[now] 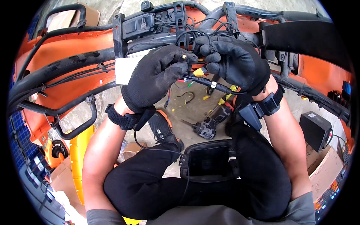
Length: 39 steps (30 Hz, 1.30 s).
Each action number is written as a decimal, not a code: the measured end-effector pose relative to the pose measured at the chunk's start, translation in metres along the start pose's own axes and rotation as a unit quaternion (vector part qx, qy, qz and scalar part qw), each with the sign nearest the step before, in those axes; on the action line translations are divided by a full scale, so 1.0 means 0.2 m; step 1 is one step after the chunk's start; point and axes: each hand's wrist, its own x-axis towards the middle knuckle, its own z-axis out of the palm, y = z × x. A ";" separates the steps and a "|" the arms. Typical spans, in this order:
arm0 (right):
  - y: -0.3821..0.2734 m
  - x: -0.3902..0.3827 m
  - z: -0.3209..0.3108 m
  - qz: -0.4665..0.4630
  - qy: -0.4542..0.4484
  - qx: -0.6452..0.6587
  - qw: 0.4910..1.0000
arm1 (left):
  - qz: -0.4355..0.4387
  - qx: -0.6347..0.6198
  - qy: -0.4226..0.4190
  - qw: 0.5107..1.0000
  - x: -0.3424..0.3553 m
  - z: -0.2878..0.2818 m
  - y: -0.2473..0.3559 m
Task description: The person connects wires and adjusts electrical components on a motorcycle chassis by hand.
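My left hand [155,75], in a black glove, is closed on a small black cable connector [192,59] with a yellow centre showing beside it. My right hand [242,63], also gloved, pinches another small black connector [212,50] a short way to the right. Just below both hands run a yellow-tagged cable [198,72] and a dark inline cable joint [213,84] with a white band. A white sheet [123,73] lies partly behind my left hand on the tubular frame [60,63], whose bundled wires continue behind my fingers.
Orange body panels [52,84] surround the frame. A drill [206,127] and an open black plastic case [204,161] lie between my legs. A black box [313,129] and cardboard [322,172] sit at right, a yellow panel [78,165] at left.
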 end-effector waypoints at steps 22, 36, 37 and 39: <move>-0.08 -0.04 0.23 -0.111 0.063 -0.684 0.718 | -0.038 -0.043 0.017 0.998 0.00 0.02 -0.01; -0.25 0.08 0.20 -0.229 -0.078 -0.854 0.461 | -0.047 0.010 0.079 0.996 0.04 0.04 0.00; -0.26 0.08 0.19 -0.217 -0.082 -0.841 0.489 | -0.055 0.013 0.079 0.995 0.04 0.04 0.01; -0.26 0.07 0.20 -0.188 -0.071 -0.827 0.525 | -0.068 0.035 0.063 0.995 0.05 0.02 0.03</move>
